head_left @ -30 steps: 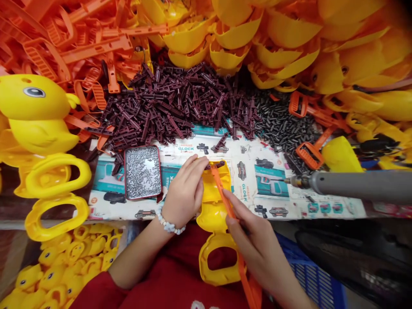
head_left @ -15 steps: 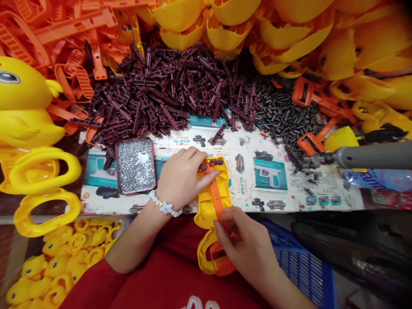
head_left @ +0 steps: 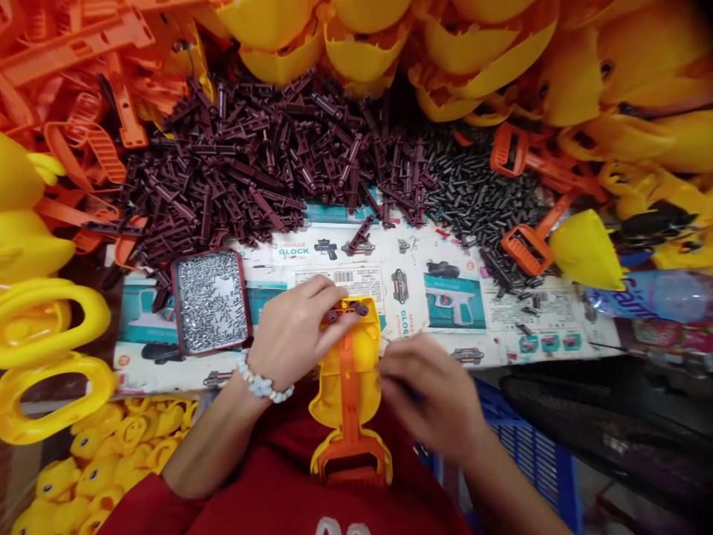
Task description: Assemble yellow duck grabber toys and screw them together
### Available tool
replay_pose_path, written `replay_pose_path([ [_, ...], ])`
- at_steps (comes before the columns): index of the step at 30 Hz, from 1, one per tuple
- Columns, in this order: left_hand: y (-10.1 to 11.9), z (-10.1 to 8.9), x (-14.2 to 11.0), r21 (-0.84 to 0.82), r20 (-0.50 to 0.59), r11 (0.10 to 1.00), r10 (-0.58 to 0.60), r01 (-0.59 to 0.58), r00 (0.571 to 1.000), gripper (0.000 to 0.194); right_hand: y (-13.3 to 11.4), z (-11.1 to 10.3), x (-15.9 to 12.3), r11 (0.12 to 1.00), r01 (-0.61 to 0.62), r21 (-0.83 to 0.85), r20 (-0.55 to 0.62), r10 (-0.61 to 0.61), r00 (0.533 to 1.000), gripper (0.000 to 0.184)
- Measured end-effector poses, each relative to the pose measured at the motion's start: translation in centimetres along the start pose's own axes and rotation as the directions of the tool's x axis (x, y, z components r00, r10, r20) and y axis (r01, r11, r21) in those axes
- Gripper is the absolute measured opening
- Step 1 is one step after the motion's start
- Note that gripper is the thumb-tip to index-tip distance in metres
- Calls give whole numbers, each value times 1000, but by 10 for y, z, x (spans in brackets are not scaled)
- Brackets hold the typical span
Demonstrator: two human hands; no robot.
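My left hand (head_left: 292,338) grips the top of a yellow plastic duck-shaped toy part (head_left: 334,401), which rests upright against my red shirt. An orange plastic strap (head_left: 349,386) lies along the part's middle, ending in an orange loop handle (head_left: 350,457) at the bottom. Dark maroon pin pieces (head_left: 348,310) sit at the top under my left fingers. My right hand (head_left: 431,394) is blurred and apart from the toy, to its right. Its fingers are curled, and I cannot tell if they hold anything.
A metal tin of small pins (head_left: 210,301) lies on a printed Glock toy carton sheet (head_left: 445,297). Behind are heaps of maroon pin pieces (head_left: 223,171), black pegs (head_left: 479,193), and yellow duck shells (head_left: 490,44). A blue plastic crate (head_left: 529,468) stands at lower right.
The orange strap now lies flat along the toy, with its loop at the bottom. My right hand has let go and moved right. The grey power tool has left view.
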State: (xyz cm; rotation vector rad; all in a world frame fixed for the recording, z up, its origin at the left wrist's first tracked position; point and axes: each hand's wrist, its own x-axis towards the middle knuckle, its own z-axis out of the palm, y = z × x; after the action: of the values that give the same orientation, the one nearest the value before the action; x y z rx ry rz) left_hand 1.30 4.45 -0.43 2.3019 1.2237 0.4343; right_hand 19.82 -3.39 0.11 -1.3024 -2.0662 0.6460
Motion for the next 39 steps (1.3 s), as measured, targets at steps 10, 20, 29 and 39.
replay_pose_path([
  [10,-4,-4,-8,59,-123,991,-112,120,986,26,106,-22,107,723,-387,-573,-225,315,922,7],
  [20,-8,-1,-17,10,-143,989,-145,148,979,24,117,-35,96,684,-451,-573,-347,297,890,24],
  [29,-12,-2,-26,-54,-174,976,-218,212,960,26,85,-41,78,810,-462,-361,-461,275,844,6],
  [39,7,1,-13,40,-111,937,-340,346,934,27,-7,8,31,993,117,21,-16,-116,993,9],
])
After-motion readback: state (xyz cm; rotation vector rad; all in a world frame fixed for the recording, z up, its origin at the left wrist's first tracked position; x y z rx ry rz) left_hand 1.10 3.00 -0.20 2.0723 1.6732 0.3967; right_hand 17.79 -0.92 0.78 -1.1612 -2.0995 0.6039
